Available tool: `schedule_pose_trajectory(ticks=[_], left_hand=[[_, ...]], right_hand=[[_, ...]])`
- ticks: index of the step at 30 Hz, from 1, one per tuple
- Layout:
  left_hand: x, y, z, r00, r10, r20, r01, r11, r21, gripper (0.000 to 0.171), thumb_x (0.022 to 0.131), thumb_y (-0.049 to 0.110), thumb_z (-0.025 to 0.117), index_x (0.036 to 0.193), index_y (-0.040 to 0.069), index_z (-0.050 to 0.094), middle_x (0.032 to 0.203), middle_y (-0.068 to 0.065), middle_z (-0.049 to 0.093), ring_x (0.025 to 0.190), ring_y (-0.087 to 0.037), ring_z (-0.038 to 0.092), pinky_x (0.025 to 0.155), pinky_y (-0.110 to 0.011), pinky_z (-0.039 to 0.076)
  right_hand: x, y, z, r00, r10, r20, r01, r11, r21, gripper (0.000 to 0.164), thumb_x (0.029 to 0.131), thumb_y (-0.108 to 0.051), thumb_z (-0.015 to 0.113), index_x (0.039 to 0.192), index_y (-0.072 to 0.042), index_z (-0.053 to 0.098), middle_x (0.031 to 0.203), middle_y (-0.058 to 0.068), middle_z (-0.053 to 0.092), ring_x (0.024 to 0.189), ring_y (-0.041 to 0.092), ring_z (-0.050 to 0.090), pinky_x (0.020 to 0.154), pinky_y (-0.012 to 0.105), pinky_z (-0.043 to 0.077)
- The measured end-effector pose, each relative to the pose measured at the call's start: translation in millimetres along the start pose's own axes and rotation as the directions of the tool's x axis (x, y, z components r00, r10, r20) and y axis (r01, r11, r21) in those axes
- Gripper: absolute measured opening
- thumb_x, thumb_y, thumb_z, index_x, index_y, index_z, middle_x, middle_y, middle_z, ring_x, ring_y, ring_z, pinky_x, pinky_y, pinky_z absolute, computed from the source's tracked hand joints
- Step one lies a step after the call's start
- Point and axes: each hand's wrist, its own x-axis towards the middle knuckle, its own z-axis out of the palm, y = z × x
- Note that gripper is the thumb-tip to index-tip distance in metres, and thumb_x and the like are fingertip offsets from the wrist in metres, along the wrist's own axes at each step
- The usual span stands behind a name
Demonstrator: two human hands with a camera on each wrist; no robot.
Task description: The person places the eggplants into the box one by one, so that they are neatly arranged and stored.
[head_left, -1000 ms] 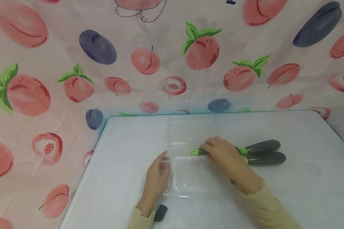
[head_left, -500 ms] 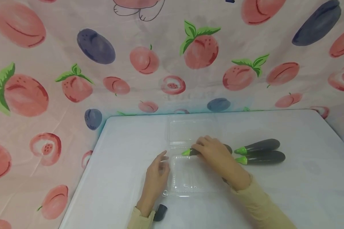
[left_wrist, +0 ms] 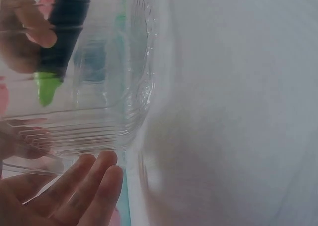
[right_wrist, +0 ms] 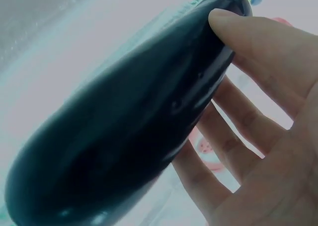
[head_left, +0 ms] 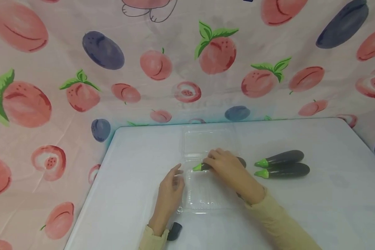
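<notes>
1. Eggplants number three: one held eggplant (right_wrist: 124, 112) in the right hand (head_left: 225, 166), and two more, an upper eggplant (head_left: 284, 158) and a lower eggplant (head_left: 289, 170), lying side by side on the right part of the white surface (head_left: 300, 215), green stems pointing left.
2. One clear plastic container (head_left: 198, 212) sits on the surface, its single lid (head_left: 207, 140) laid back on the far side.
3. Two hands show, both in tan sleeves. The right arm reaches in from the lower right, its hand angled up and left near the hinge line.
4. Right fingers and thumb pinch the held eggplant from opposite sides; its green stem points left. It is by the container's hinge side; whether it touches the plastic cannot be told.
5. The left hand (head_left: 169, 194) stands at the container's left edge, forearm rising from below. Its fingers are extended and slightly bent, tips at the plastic wall; whether they press on it is unclear.
6. One dark object (head_left: 175, 231) is beside the left wrist.
7. One fruit-printed cloth (head_left: 175, 34) hangs behind.
</notes>
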Motion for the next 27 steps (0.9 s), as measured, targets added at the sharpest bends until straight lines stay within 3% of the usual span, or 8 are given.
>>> schedule_pose_trajectory(ticks=[19, 27], left_hand=[[-0.7, 0.7, 0.7, 1.000, 0.001, 0.000, -0.001, 1.000, -0.011, 0.043, 0.101, 0.021, 0.054, 0.144, 0.021, 0.051, 0.127, -0.001, 0.066, 0.111, -0.019, 0.065, 0.095, -0.037, 0.056], [-0.4, 0.8, 0.7, 1.000, -0.001, -0.004, 0.001, 1.000, 0.003, 0.043, 0.101, 0.021, 0.054, 0.144, 0.020, 0.050, 0.127, -0.001, 0.066, 0.111, -0.020, 0.066, 0.095, -0.038, 0.056]], right_hand=[[5.8, -2.2, 17.1, 0.999, -0.012, 0.049, 0.012, 1.000, 0.006, 0.032, 0.079, -0.014, 0.083, 0.110, -0.015, 0.073, 0.102, 0.002, 0.066, 0.096, 0.020, 0.061, 0.090, 0.037, 0.055], [7.7, -4.2, 19.6, 0.996, 0.021, 0.084, -0.024, 0.999, 0.032, 0.030, 0.080, -0.014, 0.082, 0.109, -0.015, 0.073, 0.099, 0.001, 0.067, 0.094, 0.018, 0.062, 0.087, 0.035, 0.057]])
